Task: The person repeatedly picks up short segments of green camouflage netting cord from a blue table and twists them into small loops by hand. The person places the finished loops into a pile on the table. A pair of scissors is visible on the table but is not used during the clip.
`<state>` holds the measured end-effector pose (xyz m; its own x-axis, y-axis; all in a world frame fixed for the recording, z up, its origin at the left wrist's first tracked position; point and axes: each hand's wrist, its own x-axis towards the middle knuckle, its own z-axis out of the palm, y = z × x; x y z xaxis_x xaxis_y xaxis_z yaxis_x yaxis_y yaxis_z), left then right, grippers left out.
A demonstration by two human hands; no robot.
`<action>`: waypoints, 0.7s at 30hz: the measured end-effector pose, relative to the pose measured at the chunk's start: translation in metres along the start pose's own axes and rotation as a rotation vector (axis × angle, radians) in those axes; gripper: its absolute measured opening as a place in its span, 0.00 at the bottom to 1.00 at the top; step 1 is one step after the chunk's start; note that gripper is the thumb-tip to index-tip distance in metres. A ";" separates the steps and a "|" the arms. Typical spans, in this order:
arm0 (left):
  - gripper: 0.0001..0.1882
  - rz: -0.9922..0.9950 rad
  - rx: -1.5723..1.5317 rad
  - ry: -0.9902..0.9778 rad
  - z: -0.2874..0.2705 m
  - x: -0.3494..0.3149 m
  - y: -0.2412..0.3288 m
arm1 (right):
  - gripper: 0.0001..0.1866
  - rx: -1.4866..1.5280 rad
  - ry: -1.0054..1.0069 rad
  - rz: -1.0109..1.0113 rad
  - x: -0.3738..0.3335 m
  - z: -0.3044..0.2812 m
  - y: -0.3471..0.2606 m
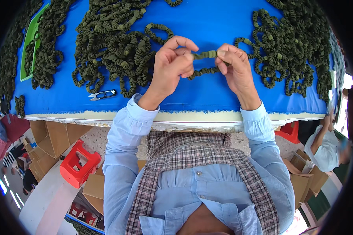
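Observation:
Between my two hands, a dark green scrunchie is held just above the blue table cover. My left hand pinches one side of it, thumb against the curled fingers. On the other side my right hand grips it between thumb and fingertips. A smoother, lighter green stretch of its band runs between the two grips, and the gathered part hangs below. To the left of my left hand lies a big pile of dark green scrunchies. A second pile of scrunchies spreads beyond my right hand.
Small thread snips lie on the blue cover near the front edge. A green tray stands among more scrunchies at far left. Below the table are a red stool and cardboard boxes. Other people sit at both sides.

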<state>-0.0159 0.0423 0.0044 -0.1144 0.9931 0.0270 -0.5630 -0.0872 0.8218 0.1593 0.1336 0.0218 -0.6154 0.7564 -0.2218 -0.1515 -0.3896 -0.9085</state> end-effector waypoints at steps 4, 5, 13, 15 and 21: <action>0.10 0.166 0.645 0.060 0.013 -0.001 0.004 | 0.09 -0.121 -0.073 0.033 -0.005 0.011 0.000; 0.09 0.186 0.657 0.091 0.015 -0.002 0.001 | 0.09 -0.138 -0.099 0.032 -0.006 0.012 0.000; 0.05 0.135 0.632 0.193 0.013 -0.002 -0.005 | 0.09 -0.087 -0.006 -0.034 -0.005 0.009 0.000; 0.05 0.122 0.636 0.167 0.012 -0.003 -0.003 | 0.08 -0.061 0.021 -0.047 -0.005 0.007 -0.002; 0.07 0.158 0.615 0.122 0.011 -0.001 -0.002 | 0.08 -0.052 0.005 -0.071 -0.002 -0.002 -0.002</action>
<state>-0.0053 0.0419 0.0086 -0.2697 0.9528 0.1393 0.0357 -0.1346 0.9903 0.1621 0.1338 0.0231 -0.6006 0.7839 -0.1574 -0.1543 -0.3069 -0.9392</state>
